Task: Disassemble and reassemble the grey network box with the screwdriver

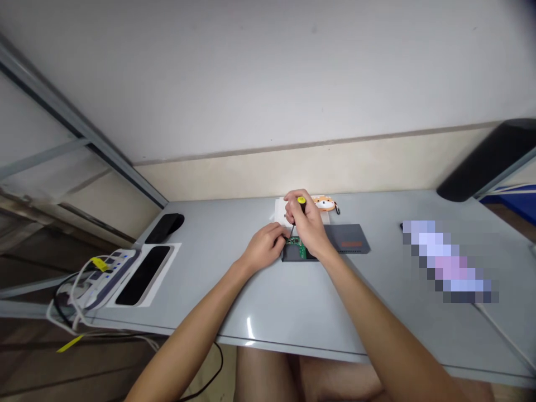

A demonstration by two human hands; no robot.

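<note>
A dark open casing [293, 258] with a green circuit board [302, 249] in it lies on the grey table. My right hand [307, 220] is wrapped round a screwdriver [301, 200] with a yellow-ended handle, its shaft slanting down to the board's upper left part. My left hand [264, 245] rests at the casing's left edge, fingers bent together over its upper left corner; what they grip there is too small to make out. Right of the casing, partly behind my right wrist, lies a flat dark grey cover [349, 237] with a brownish label.
Behind my hands are white paper [280, 207] and an orange animal-face case [324, 204]. At left are a black phone [144, 276], a power strip [112, 279] with cables and a black object [164, 228]. At right lie a blurred device [446, 262] and a black cylinder [486, 162].
</note>
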